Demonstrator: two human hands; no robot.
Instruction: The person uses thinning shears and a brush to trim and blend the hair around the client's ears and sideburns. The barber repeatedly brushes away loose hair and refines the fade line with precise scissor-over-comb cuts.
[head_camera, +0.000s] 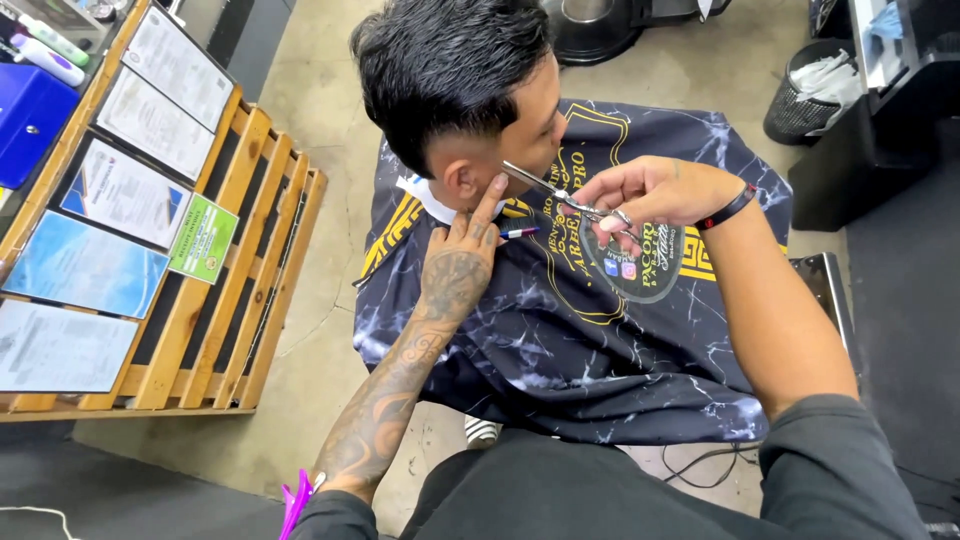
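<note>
Looking down past my dark sleeves, I see my left hand (462, 243) raised with its fingers stretched up and loosely spread, the fingertips (492, 195) touching the seated person's skin just behind the ear (462, 182); a thin comb or pen (520, 232) shows just beside that hand, though I cannot tell how it is held. My right hand (645, 192) has its grip pressed together through the finger loops of the scissors (560, 192), which it holds tilted, the blades nearly shut and their tip lying just beside the ear at the edge of the short-cut side. The dark hair (445, 70) sits above both hands. The black marbled cape (560, 340) with gold lines spreads wide below them and hangs down to its lower edge near my lap. To my left, a wooden pallet rack (250, 290) carrying framed sheets stands apart from the cape, with a strip of bare concrete floor (320, 330) between. To my right, a dark cabinet (860, 150) and a black waste bin (805, 90) stand well apart from my right arm.
</note>
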